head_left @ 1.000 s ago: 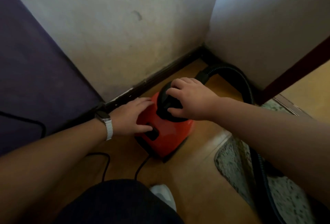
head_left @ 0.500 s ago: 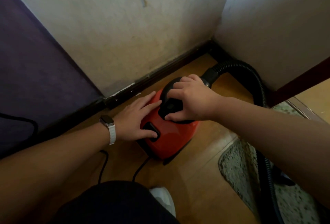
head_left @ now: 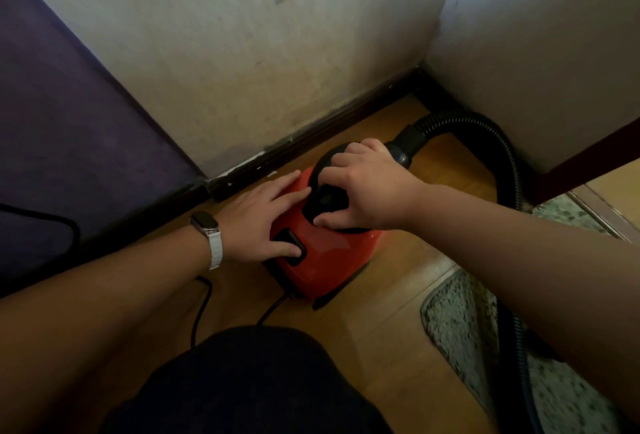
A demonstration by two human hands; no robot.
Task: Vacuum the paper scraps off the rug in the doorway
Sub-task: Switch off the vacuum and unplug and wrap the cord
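Note:
A small red vacuum cleaner (head_left: pixel 332 260) sits on the wooden floor near the wall corner. My right hand (head_left: pixel 367 191) is curled over its black top handle (head_left: pixel 325 198). My left hand (head_left: pixel 263 219) lies flat on the red body, fingers spread, thumb on a black button (head_left: pixel 294 250) at its near side. A black ribbed hose (head_left: pixel 485 135) leaves the vacuum's far end and curves right, then down across the speckled rug (head_left: pixel 460 322) at the lower right. No paper scraps show in this view.
White walls meet in a corner (head_left: pixel 420 66) just behind the vacuum, with a dark baseboard (head_left: pixel 311 135). A purple panel (head_left: pixel 69 122) stands at left. A black power cord (head_left: pixel 204 298) trails on the floor toward my dark-clothed knee (head_left: pixel 249 381). A door frame (head_left: pixel 588 156) stands at right.
My left thumb has slid onto the black button while the fingers spread over the red body. The view has shifted slightly left and down; my right hand stays on the handle.

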